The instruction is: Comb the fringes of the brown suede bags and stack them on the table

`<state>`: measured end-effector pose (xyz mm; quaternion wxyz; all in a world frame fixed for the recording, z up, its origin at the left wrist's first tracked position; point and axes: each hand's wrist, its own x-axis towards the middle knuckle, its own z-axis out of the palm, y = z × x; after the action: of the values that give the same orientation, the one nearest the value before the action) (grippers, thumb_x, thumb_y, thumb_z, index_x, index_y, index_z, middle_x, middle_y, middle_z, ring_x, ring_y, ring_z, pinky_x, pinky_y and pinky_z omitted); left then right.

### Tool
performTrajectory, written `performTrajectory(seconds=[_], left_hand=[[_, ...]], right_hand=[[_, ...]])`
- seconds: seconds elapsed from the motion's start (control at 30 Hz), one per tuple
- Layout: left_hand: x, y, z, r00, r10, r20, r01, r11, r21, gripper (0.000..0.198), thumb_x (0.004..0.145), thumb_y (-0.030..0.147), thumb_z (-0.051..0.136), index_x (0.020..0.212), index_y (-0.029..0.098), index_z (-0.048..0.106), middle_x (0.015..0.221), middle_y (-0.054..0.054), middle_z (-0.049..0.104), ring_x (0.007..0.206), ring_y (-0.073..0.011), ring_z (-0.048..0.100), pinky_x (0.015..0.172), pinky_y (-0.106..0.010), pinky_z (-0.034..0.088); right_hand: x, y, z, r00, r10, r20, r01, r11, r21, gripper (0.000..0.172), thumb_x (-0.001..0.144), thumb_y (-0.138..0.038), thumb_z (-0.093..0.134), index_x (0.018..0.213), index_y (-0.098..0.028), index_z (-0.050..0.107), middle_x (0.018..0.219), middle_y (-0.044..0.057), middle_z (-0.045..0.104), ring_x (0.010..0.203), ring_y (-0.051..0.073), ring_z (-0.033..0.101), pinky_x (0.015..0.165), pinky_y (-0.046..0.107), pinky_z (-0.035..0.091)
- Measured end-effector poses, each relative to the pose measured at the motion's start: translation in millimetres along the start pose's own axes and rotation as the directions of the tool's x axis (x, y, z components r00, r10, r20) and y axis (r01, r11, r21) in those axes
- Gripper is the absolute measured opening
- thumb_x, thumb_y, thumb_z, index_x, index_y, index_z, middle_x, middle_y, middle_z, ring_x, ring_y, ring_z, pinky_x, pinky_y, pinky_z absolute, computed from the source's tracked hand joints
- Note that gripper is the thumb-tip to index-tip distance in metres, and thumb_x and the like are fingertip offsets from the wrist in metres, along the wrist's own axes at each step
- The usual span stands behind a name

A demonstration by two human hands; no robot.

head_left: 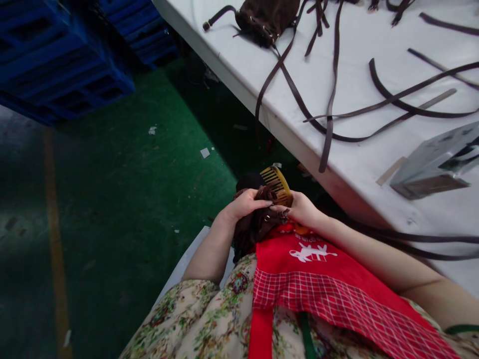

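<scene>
Just above my lap, my left hand (247,203) is closed on a dark brown leather-like bag (258,227) with a tasselled or gathered edge. A small metal ring shows on the bag near my fingers. My right hand (299,209) grips a yellow-brown wide-toothed comb (277,183). The comb's teeth point left and lie against the brown strands (266,193) between my hands. My right fingertips also touch the bag's edge. Part of the bag is hidden behind my left wrist.
A white table (374,164) stands to the right, bearing another brown bag (267,17), several dark straps (333,99) and a grey box-like holder (430,164). Blue pallets (67,55) are stacked at the upper left. Paper scraps (204,153) lie on the green floor (123,199).
</scene>
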<state>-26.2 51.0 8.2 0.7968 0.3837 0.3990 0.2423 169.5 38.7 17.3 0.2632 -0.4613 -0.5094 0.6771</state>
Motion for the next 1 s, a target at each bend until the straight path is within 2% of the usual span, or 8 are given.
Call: performTrajectory(seconds=[0.2, 0.47, 0.53, 0.63, 0.7, 0.77, 0.87, 1.0], left_hand=[[2, 4, -2.3, 0.995, -0.016, 0.100, 0.006, 0.995, 0.098, 0.039, 0.066, 0.034, 0.076, 0.096, 0.010, 0.069, 0.086, -0.007, 0.073, 0.082, -0.0187, 0.066, 0.080, -0.028, 0.050], [9, 9, 8.1, 0.978, -0.079, 0.195, -0.015, 0.897, 0.442, 0.036, 0.064, 0.037, 0.078, 0.087, 0.010, 0.070, 0.083, -0.006, 0.071, 0.078, -0.0174, 0.064, 0.071, -0.024, 0.049], [11, 8, 7.7, 0.978, -0.123, 0.170, 0.048, 0.919, 0.391, 0.036, 0.064, 0.037, 0.078, 0.086, 0.010, 0.070, 0.080, -0.005, 0.071, 0.073, -0.0158, 0.064, 0.069, -0.024, 0.049], [11, 7, -0.9, 0.971, -0.163, 0.174, 0.139, 0.980, 0.142, 0.037, 0.064, 0.036, 0.079, 0.089, 0.011, 0.069, 0.081, -0.005, 0.071, 0.070, -0.0150, 0.064, 0.071, -0.027, 0.050], [11, 7, -9.0, 0.972, -0.119, 0.200, 0.122, 0.993, 0.000, 0.036, 0.064, 0.035, 0.079, 0.089, 0.011, 0.069, 0.082, -0.006, 0.071, 0.072, -0.0153, 0.065, 0.076, -0.029, 0.051], [11, 6, -15.3, 0.976, -0.054, 0.213, 0.066, 0.997, -0.046, 0.031, 0.065, 0.032, 0.079, 0.085, 0.010, 0.070, 0.083, -0.007, 0.071, 0.076, -0.0155, 0.065, 0.081, -0.030, 0.050], [11, 5, -18.1, 0.987, -0.014, 0.162, 0.019, 0.999, -0.026, 0.027, 0.066, 0.029, 0.078, 0.084, 0.010, 0.071, 0.084, -0.007, 0.072, 0.079, -0.0156, 0.065, 0.084, -0.029, 0.049], [8, 5, -13.6, 0.993, 0.014, 0.115, -0.009, 0.999, -0.043, 0.033, 0.060, 0.027, 0.081, 0.087, 0.011, 0.071, 0.084, -0.006, 0.072, 0.078, -0.0165, 0.065, 0.083, -0.030, 0.049]], right_hand=[[3, 2, -7, 0.999, -0.009, -0.052, 0.001, 0.990, -0.140, 0.024, 0.073, -0.037, 0.068, 0.082, -0.015, 0.064, 0.073, 0.003, 0.070, 0.064, 0.016, 0.064, 0.058, 0.026, 0.051], [17, -11, -12, 0.995, -0.056, -0.083, 0.029, 0.956, -0.293, 0.021, 0.078, -0.036, 0.060, 0.075, -0.016, 0.060, 0.054, -0.002, 0.059, 0.042, 0.011, 0.051, 0.041, 0.022, 0.040], [16, -13, -16, 0.986, -0.089, -0.142, 0.038, 0.946, -0.323, 0.023, 0.080, -0.040, 0.058, 0.081, -0.017, 0.059, 0.054, -0.002, 0.058, 0.041, 0.011, 0.050, 0.040, 0.023, 0.039], [6, -13, -26, 0.943, -0.224, -0.247, 0.100, 0.896, -0.434, 0.031, 0.092, -0.047, 0.039, 0.085, -0.020, 0.053, 0.051, -0.003, 0.053, 0.040, 0.013, 0.049, 0.042, 0.025, 0.037], [-5, -12, -29, 0.918, -0.339, -0.207, 0.166, 0.801, -0.575, 0.035, 0.097, -0.044, 0.027, 0.086, -0.020, 0.052, 0.055, -0.001, 0.054, 0.046, 0.014, 0.052, 0.048, 0.026, 0.039], [-12, -10, -27, 0.913, -0.404, -0.055, 0.232, 0.627, -0.744, 0.034, 0.097, -0.039, 0.027, 0.091, -0.019, 0.054, 0.067, 0.004, 0.061, 0.058, 0.016, 0.057, 0.056, 0.027, 0.041], [-14, -7, -16, 0.929, -0.340, 0.146, 0.263, 0.327, -0.908, 0.029, 0.097, -0.035, 0.032, 0.100, -0.017, 0.055, 0.089, 0.008, 0.066, 0.071, 0.018, 0.061, 0.061, 0.028, 0.039], [-3, -9, -4, 0.951, -0.232, 0.206, 0.237, 0.114, -0.965, 0.027, 0.097, -0.030, 0.033, 0.100, -0.017, 0.056, 0.090, 0.007, 0.065, 0.069, 0.017, 0.061, 0.056, 0.028, 0.032]])
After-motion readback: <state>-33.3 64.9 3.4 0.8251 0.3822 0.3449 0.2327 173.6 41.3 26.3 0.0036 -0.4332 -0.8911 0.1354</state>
